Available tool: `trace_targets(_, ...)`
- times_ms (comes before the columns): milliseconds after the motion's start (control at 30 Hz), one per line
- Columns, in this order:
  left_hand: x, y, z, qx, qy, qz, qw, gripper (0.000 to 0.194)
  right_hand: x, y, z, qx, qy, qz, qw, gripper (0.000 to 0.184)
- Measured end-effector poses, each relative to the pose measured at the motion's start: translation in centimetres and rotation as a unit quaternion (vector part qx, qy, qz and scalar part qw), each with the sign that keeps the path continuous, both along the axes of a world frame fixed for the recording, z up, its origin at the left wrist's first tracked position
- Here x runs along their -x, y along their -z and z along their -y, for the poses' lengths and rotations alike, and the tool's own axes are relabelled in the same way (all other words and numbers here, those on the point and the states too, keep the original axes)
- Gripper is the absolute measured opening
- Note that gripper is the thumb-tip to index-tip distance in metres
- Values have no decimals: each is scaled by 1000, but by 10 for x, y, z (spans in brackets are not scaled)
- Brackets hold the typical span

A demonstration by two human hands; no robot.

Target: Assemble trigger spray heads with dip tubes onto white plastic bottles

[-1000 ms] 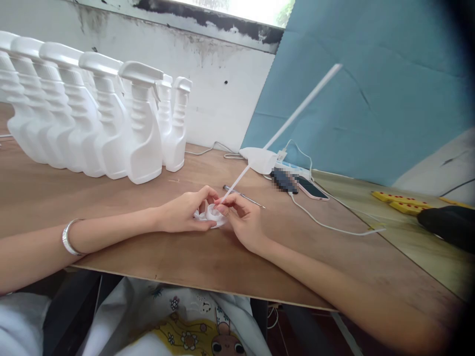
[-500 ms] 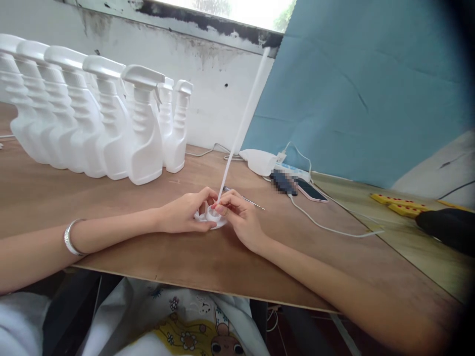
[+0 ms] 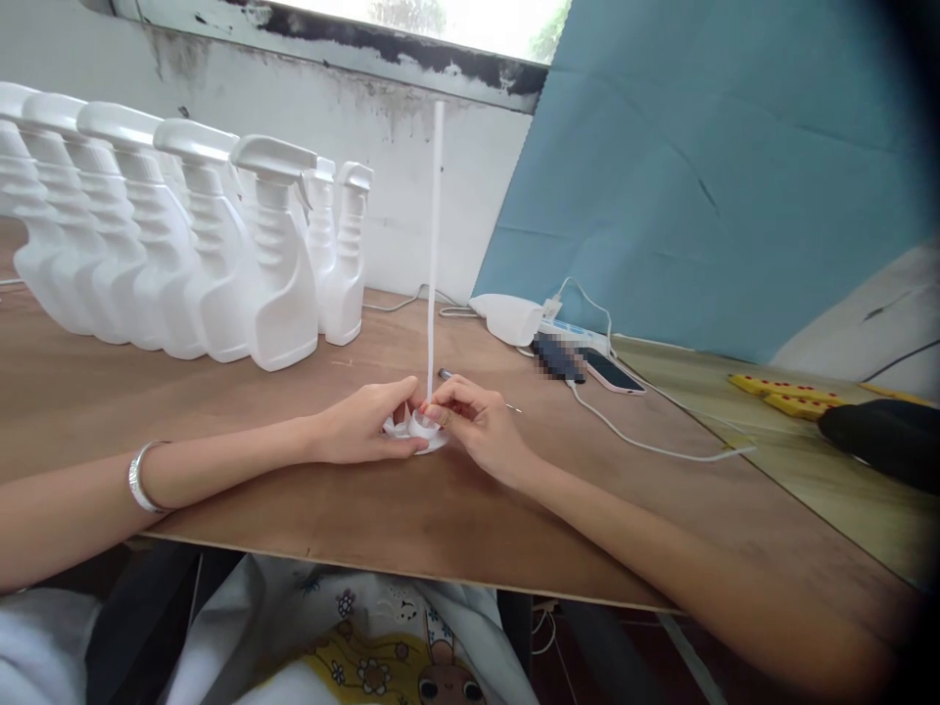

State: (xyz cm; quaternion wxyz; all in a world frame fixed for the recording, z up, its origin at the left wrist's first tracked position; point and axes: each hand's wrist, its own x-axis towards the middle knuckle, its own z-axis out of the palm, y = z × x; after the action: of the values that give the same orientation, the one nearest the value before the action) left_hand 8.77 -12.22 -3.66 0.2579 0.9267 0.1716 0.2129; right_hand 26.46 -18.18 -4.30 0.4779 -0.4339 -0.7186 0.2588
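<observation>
At the middle of the brown table, a white spray trigger head (image 3: 430, 443) rests with its round collar facing up. My left hand (image 3: 371, 421) is closed around its left side, the thumb low against it. A long white dip tube (image 3: 433, 245) rises almost straight up out of the collar. Low down, just above the collar, the fingertips of my right hand (image 3: 477, 421) pinch the tube. The tube's bottom end inside the collar is hidden by my fingers.
White spray bottles (image 3: 283, 284) stand in a row at the back left. Another white bottle (image 3: 508, 317) lies near the wall. A phone (image 3: 615, 372), a white cable (image 3: 646, 446) and a thin screwdriver-like tool (image 3: 445, 374) are to the right. Yellow pieces (image 3: 785, 392) lie farther right.
The dip tube has swung from leaning right to nearly upright. Both hands keep their hold in about the same place. The camera view has shifted slightly.
</observation>
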Motion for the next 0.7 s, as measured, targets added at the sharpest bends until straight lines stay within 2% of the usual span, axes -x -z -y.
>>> trace_targets(367,1,-2,0,-2,-7,-12,1000,20,5,5,4,24,40,-46,998,25)
trace_targets(567,1,0,-1,-3,-4,-5,1000,21,8,9,4,12,82,-89,993,18)
trace_targets(700,1,-1,0,0,-4,-10,1000,21,9,10,3,4,90,-82,993,20)
